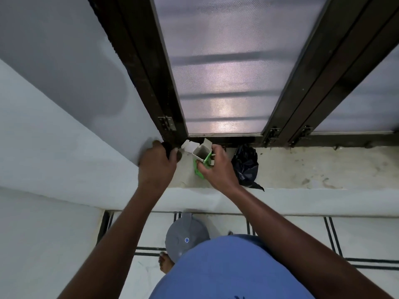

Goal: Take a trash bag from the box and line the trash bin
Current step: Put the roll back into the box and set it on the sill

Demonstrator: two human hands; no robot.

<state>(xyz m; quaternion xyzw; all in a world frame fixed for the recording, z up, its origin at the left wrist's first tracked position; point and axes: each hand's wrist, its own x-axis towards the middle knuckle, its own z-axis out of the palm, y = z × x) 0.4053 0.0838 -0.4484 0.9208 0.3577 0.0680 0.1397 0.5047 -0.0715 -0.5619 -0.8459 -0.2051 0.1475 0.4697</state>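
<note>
on the sill (pixel 302 169), right hand (pixel 218 169) grips open green box (pixel 201 160), print unreadable.

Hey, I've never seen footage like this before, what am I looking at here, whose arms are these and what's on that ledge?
There is no machine here. This is one picture from a wide-angle camera worn on a person's head, looking forward and down, so the two bare arms reaching out are the wearer's own.

The hands work on a pale window ledge below a dark-framed frosted window. The right hand holds a small green and white box, its top flaps open. The left hand has its grip closed on something dark and rolled up, most likely a trash bag, though it is mostly hidden. A crumpled black plastic bag lies on the ledge just right of the box.

Down on the tiled floor stands a grey lidded bin, partly hidden by the person's blue shirt, beside a bare foot.
</note>
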